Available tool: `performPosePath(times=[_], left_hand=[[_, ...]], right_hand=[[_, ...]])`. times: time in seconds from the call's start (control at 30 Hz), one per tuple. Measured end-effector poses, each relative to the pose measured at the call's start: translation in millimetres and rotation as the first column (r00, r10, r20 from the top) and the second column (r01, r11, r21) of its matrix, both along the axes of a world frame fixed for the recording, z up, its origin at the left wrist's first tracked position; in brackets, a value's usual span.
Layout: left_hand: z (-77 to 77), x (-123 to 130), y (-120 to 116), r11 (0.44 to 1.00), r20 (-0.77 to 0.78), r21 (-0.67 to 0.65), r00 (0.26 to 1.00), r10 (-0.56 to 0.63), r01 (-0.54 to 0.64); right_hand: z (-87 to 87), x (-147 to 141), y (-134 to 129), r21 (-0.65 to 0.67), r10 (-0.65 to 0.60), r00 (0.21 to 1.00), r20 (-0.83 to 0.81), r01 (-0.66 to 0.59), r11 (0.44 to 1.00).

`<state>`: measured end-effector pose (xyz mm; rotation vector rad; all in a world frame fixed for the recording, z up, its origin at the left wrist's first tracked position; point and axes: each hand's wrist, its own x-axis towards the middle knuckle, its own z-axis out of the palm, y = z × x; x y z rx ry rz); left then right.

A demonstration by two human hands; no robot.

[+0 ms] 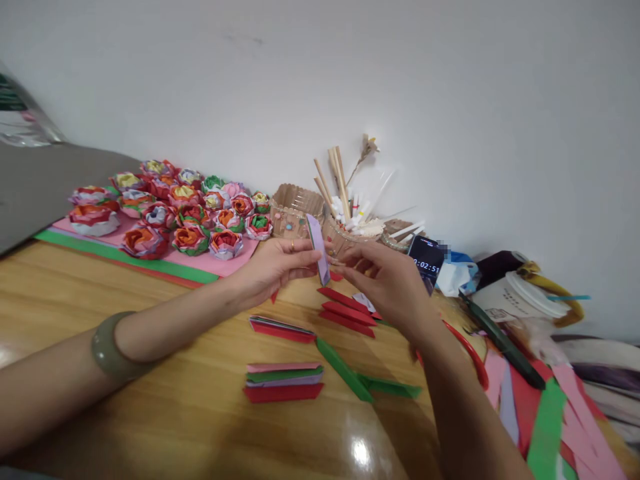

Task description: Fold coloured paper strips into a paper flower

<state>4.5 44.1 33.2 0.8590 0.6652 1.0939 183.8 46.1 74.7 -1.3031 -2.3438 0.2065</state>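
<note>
My left hand pinches a folded lilac paper strip, held upright above the table. Just to its right is my right hand, its thumb and fingertips pressed together close to the strip's edge. Whatever those fingertips hold, if anything, is too small to make out. Below the hands lie folded red paper pieces and a layered red and dark bundle. Nearer to me rests a stack of folded pink, green, lilac and red paper, with folded green strips beside it.
Many paper flowers stand on coloured sheets at the left. By the wall are a decorated box, a holder with sticks and a phone. A lidded cup, a dark green cutter and paper strips lie right.
</note>
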Motion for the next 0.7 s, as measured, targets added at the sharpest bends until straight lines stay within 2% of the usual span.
performPosePath(times=[0.07,0.13,0.2,0.27,0.37,0.43,0.47,0.53,0.57,0.63,0.7], left_hand=[[0.2,-1,2,0.999,0.001,-0.024,0.999,0.041,-0.041],[-1.5,-2,4,0.998,0.007,-0.035,0.998,0.058,-0.058],[-4.3,-3,5,0.998,0.012,-0.041,0.998,0.058,-0.057],[-7.3,-3,6,0.997,0.015,-0.047,0.998,0.060,-0.059],[-10.2,-2,7,0.995,0.016,-0.063,0.997,0.078,-0.077],[-10.7,-2,7,0.993,0.008,-0.074,0.995,0.098,-0.097],[-10.7,-1,7,0.991,0.004,-0.076,0.994,0.107,-0.106],[-10.2,1,5,0.990,-0.001,-0.071,0.993,0.119,-0.119],[-10.0,2,4,0.991,-0.002,-0.065,0.993,0.118,-0.118],[-9.8,5,1,0.995,0.003,-0.042,0.996,0.092,-0.092],[-10.1,7,-2,0.998,0.010,-0.015,0.998,0.056,-0.056]], right_hand=[[1.3,9,3,-0.097,-0.024,0.980,0.199,0.044,0.994],[-2.6,13,5,-0.136,-0.071,0.885,0.461,0.149,0.979],[-9.7,12,5,-0.145,-0.082,0.776,0.626,0.219,0.965],[-15.2,7,4,-0.151,-0.068,0.737,0.672,0.227,0.962],[-12.4,4,3,-0.154,-0.058,0.734,0.676,0.218,0.964],[-3.4,4,3,-0.129,-0.112,0.754,0.647,0.253,0.959],[1.6,5,2,-0.107,-0.173,0.790,0.588,0.288,0.952],[9.1,4,0,-0.086,-0.257,0.899,0.356,0.305,0.948],[10.5,2,-2,-0.086,-0.255,0.948,0.192,0.275,0.958],[7.8,-5,-7,-0.049,-0.178,0.980,-0.088,0.174,0.983],[0.4,-13,-11,0.002,-0.089,0.980,-0.175,0.091,0.996]])
